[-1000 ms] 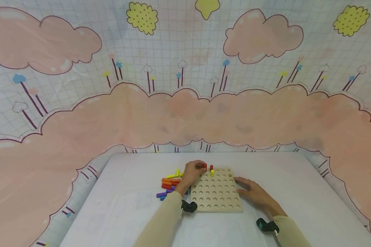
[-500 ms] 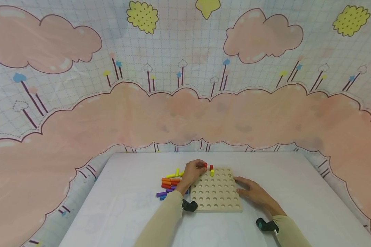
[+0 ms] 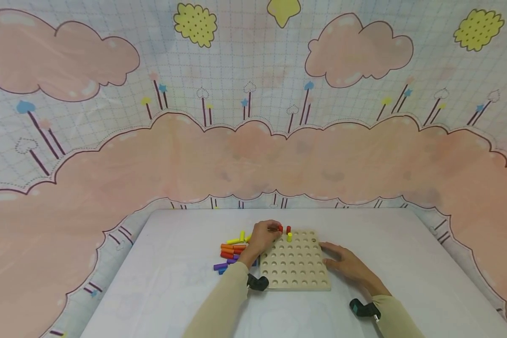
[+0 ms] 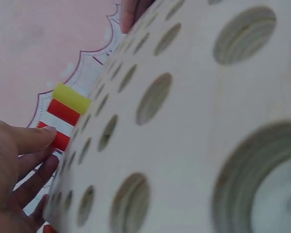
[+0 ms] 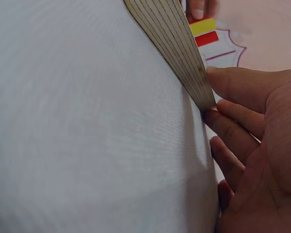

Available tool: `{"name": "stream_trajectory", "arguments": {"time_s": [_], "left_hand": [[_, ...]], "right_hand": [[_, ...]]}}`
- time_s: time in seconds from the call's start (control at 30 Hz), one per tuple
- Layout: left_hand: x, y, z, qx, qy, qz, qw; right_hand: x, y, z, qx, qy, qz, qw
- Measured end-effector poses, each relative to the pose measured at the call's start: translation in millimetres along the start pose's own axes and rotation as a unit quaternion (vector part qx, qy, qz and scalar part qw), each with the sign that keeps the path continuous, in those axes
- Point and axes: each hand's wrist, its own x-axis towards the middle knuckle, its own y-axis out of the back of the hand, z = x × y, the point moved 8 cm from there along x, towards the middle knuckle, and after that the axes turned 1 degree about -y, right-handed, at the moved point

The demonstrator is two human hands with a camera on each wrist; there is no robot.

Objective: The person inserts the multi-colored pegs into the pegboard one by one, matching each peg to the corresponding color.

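Observation:
A wooden pegboard (image 3: 300,287) with rows of round holes lies on the table. My left hand (image 3: 264,237) is at its far left corner, pinching a red peg (image 4: 62,141) between thumb and fingers. That peg stands upright at the board's far row; its lower end is hidden, so I cannot tell how deep it sits. Beside it a second red peg (image 3: 288,229) stands in the board, with a yellow peg (image 3: 289,237) just nearer. My right hand (image 3: 350,265) touches the board's right edge with thumb and fingertips, its fingers fairly straight (image 5: 276,141).
Left of the board lie loose pegs, partly behind my left forearm: yellow pegs (image 3: 235,241), orange pegs (image 3: 227,246), a red peg (image 3: 226,255), a purple peg (image 3: 220,266) and a blue peg (image 3: 222,271). Black wrist cameras (image 3: 364,308) sit low near the white tabletop (image 3: 169,281).
The red peg in my left hand has dropped very slightly towards the board. My right hand stays at the board's edge, and the other pegs have not moved.

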Motion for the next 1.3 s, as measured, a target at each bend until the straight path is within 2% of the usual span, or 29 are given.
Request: {"name": "stream_trajectory", "arguments": {"time_s": [0.1, 0.2, 0.3, 0.5, 0.7, 0.8, 0.93, 1.3], "left_hand": [[-1.5, 5.7, 3.7, 0.009, -0.012, 0.006, 0.9999], [-5.2, 15.1, 12.3, 0.019, -0.045, 0.019, 0.9986], [-12.1, 26.4, 21.1, 0.004, -0.065, 0.025, 0.9975], [-29.1, 51.6, 32.3, -0.07, -0.053, 0.032, 0.9957], [-43.4, 75.5, 39.0, -0.061, -0.065, 0.049, 0.9948], [-50.2, 86.1, 35.2, -0.044, -0.07, 0.056, 0.995], [-57.8, 97.3, 23.7, -0.033, -0.058, 0.064, 0.9957], [-76.4, 123.4, -18.0, 0.008, 0.003, 0.092, 0.9957]], "right_hand": [[-0.1, -0.3, -0.2, -0.003, 0.004, 0.0, 1.0], [-0.5, -0.4, 0.0, -0.004, 0.006, 0.0, 1.0], [-0.7, -0.6, 0.0, -0.003, 0.009, -0.003, 1.0], [-0.4, -0.4, -0.7, -0.011, 0.008, -0.003, 1.0], [0.4, 0.0, -1.4, -0.02, -0.002, 0.004, 1.0], [0.8, -1.2, -0.5, -0.013, -0.007, 0.0, 1.0], [2.5, 0.6, 2.3, -0.008, -0.01, -0.005, 1.0], [10.5, 3.4, 3.0, -0.008, 0.005, -0.012, 1.0]]}}
